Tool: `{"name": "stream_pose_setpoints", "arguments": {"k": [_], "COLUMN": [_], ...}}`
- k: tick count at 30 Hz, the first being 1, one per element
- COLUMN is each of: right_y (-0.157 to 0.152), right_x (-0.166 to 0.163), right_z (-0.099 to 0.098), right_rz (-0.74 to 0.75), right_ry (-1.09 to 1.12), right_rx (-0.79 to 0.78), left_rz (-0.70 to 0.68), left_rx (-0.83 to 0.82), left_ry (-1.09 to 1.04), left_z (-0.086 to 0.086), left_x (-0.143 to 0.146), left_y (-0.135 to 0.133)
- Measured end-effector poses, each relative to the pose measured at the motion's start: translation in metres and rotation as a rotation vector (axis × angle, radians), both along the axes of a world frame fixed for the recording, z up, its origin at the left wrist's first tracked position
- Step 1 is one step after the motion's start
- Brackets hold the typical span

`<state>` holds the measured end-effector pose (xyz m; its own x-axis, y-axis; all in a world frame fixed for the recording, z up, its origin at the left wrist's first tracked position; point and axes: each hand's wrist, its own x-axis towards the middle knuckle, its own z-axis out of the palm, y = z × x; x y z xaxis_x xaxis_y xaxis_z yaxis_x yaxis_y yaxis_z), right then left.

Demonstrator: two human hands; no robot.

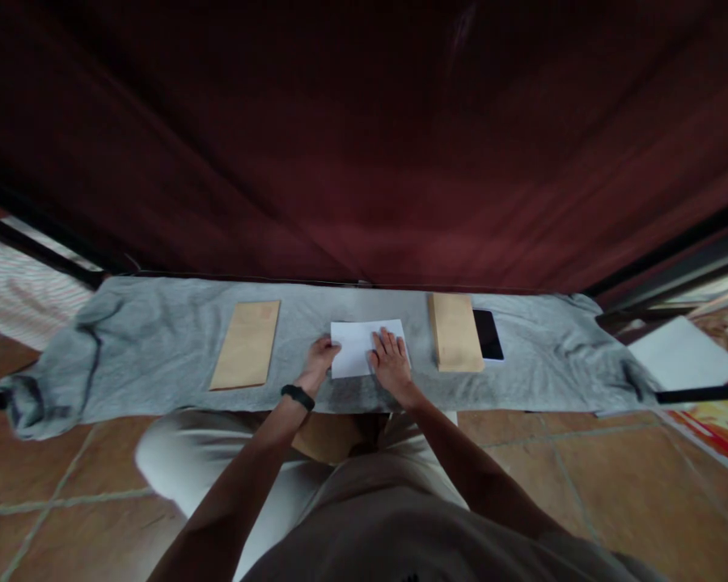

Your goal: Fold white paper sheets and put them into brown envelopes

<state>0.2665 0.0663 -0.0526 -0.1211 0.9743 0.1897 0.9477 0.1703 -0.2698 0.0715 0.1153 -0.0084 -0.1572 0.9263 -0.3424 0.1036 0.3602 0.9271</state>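
In the middle of the grey cloth (539,356) lies a sheet of white paper (355,339). The right hand (391,362) rests open on it, fingers spread. The left hand (323,356) is curled, thumb over the paper's left edge; whether it pinches from beneath I cannot tell. A brown envelope (247,346) lies to the left, a brown stack (458,331) to the right, with a black-screened device (488,334) just beyond.

White paper (353,352), tan envelopes (247,346), grey cloth (151,347)
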Motion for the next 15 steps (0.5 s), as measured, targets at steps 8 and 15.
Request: {"name": "stream_pose_setpoints", "arguments": {"k": [8, 15], "right_y": [0.027, 0.038], "right_x": [0.037, 0.074], "right_z": [0.008, 0.023], "right_rz": [-0.204, -0.151], "right_ry": [0.364, 0.987], "right_rx": [-0.034, -0.292], "left_rz": [-0.179, -0.404], "left_rx": [0.034, 0.024], "left_ry": [-0.099, -0.120], "left_z": [0.024, 0.051], "left_x": [-0.016, -0.035], "left_y": [0.010, 0.041]}}
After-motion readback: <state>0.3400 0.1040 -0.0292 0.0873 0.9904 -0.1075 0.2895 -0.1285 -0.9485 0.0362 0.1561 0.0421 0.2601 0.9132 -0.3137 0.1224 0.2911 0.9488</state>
